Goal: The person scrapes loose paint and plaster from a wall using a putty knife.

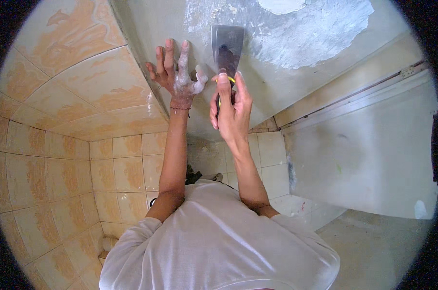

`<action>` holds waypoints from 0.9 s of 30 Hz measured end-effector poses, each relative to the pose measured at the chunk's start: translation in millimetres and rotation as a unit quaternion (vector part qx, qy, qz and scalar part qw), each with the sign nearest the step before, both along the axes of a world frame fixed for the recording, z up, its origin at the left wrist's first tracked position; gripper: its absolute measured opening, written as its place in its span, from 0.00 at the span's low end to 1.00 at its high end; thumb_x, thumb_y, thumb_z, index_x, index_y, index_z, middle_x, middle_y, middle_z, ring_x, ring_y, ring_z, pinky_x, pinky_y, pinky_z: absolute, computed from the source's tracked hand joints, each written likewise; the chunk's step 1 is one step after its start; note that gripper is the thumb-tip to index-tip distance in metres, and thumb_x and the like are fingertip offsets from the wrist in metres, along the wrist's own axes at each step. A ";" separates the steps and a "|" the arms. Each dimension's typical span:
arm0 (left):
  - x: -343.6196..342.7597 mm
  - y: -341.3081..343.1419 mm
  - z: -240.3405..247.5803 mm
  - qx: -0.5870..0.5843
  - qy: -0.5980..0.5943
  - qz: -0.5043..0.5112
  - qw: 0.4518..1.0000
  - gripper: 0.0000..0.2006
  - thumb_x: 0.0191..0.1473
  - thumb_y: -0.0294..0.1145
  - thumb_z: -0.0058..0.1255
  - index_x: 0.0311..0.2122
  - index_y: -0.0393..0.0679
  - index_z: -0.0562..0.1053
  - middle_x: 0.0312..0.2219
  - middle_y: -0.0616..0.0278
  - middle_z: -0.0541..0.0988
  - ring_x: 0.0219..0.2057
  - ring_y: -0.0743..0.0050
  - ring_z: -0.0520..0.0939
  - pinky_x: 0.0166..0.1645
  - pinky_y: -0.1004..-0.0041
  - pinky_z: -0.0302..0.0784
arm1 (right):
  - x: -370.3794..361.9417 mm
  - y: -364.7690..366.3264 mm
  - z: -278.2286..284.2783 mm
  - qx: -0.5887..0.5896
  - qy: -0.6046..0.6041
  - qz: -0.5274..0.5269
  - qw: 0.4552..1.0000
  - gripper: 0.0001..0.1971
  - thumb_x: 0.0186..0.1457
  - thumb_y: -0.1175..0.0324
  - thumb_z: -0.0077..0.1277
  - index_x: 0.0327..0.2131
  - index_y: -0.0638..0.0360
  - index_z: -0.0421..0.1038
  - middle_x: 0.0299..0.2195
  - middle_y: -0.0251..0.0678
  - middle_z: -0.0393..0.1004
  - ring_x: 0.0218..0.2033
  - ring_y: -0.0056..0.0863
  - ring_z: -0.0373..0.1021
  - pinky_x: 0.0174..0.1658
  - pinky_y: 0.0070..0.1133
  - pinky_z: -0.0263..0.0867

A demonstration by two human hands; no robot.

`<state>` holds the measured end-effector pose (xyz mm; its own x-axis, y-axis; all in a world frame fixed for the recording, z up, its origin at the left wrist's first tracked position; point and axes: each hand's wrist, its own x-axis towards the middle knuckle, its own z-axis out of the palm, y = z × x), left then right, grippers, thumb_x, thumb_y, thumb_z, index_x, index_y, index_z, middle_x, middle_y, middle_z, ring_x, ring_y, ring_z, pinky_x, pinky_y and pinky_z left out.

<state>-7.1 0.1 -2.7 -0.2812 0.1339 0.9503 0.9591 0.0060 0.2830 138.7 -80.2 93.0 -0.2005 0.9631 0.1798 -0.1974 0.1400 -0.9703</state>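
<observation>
My right hand (234,108) grips a scraper (227,41) by its dark handle with yellow trim, the thumb lying along it. Its wide metal blade points away from me, at the near left part of a rough whitish patch (301,41) on a grey painted surface (262,92). Whether the blade edge touches the surface, I cannot tell. Left of the scraper, my left hand (178,75) is open with fingers spread, against or just over the same surface. White dust coats its thumb, index finger and back, and a thin dark band circles the wrist.
Cream and orange patterned tiles (40,179) cover the walls on the left, meeting the grey surface along an edge beside my left hand. A pale door panel (359,154) stands on the right beneath a frame (344,99). Paler tiles (272,150) show below my right forearm.
</observation>
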 end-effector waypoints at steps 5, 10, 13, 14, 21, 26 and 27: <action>-0.7 -3.6 -0.7 -0.013 -0.001 0.004 1.000 0.31 0.54 0.61 0.43 0.61 0.63 0.74 0.65 0.66 0.67 0.69 0.61 0.60 0.73 0.48 0.37 | -7.1 6.0 -11.2 0.022 -0.010 -0.015 1.000 0.20 0.70 0.52 0.47 0.31 0.59 0.65 0.12 0.23 0.61 0.10 0.11 0.57 0.12 0.16 0.51; 2.0 -3.0 1.3 -0.020 0.004 0.012 1.000 0.32 0.55 0.65 0.41 0.61 0.63 0.74 0.65 0.66 0.67 0.69 0.61 0.59 0.73 0.48 0.39 | -10.4 6.0 -10.9 0.007 0.002 0.002 1.000 0.21 0.72 0.51 0.43 0.42 0.63 0.67 0.13 0.28 0.60 0.09 0.15 0.56 0.11 0.17 0.49; 1.4 -2.3 0.6 -0.009 -0.001 0.006 1.000 0.33 0.55 0.67 0.40 0.61 0.63 0.74 0.65 0.67 0.67 0.69 0.61 0.59 0.72 0.47 0.40 | -9.5 5.1 -10.2 0.015 0.019 0.024 0.999 0.20 0.72 0.52 0.41 0.41 0.63 0.67 0.13 0.28 0.59 0.08 0.15 0.56 0.11 0.18 0.49; 1.1 -2.6 0.9 -0.007 0.001 0.007 1.000 0.33 0.55 0.67 0.41 0.61 0.63 0.74 0.65 0.67 0.67 0.69 0.61 0.59 0.72 0.47 0.40 | -9.0 5.8 -11.9 0.014 0.019 0.024 0.999 0.20 0.72 0.52 0.41 0.41 0.63 0.67 0.13 0.28 0.59 0.08 0.15 0.56 0.11 0.18 0.49; -2.0 -2.4 -2.2 -0.012 0.002 0.010 1.000 0.31 0.54 0.65 0.42 0.60 0.64 0.75 0.65 0.67 0.68 0.69 0.62 0.60 0.73 0.49 0.37 | -8.0 14.9 -14.2 0.015 0.042 0.049 0.998 0.20 0.73 0.53 0.40 0.41 0.63 0.67 0.13 0.27 0.60 0.09 0.14 0.55 0.11 0.17 0.49; -0.1 0.9 -0.9 0.006 0.010 0.007 1.000 0.31 0.55 0.64 0.41 0.60 0.63 0.75 0.65 0.68 0.69 0.69 0.63 0.61 0.74 0.50 0.36 | -5.2 18.1 -13.0 0.032 0.024 0.035 0.999 0.20 0.72 0.52 0.41 0.39 0.62 0.67 0.13 0.26 0.60 0.09 0.13 0.55 0.11 0.16 0.50; -1.1 0.8 -1.7 0.006 0.013 0.010 1.000 0.31 0.56 0.64 0.41 0.60 0.63 0.75 0.65 0.68 0.68 0.69 0.63 0.60 0.74 0.50 0.36 | -6.5 17.3 -12.1 0.029 0.028 0.035 0.999 0.20 0.72 0.52 0.41 0.39 0.62 0.67 0.13 0.25 0.60 0.09 0.13 0.55 0.11 0.16 0.49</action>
<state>-8.1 0.9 -4.4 -0.2585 0.1175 0.9588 0.9660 0.0217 0.2578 132.3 -62.9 80.8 -0.2559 0.9345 0.2474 -0.2629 0.1790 -0.9481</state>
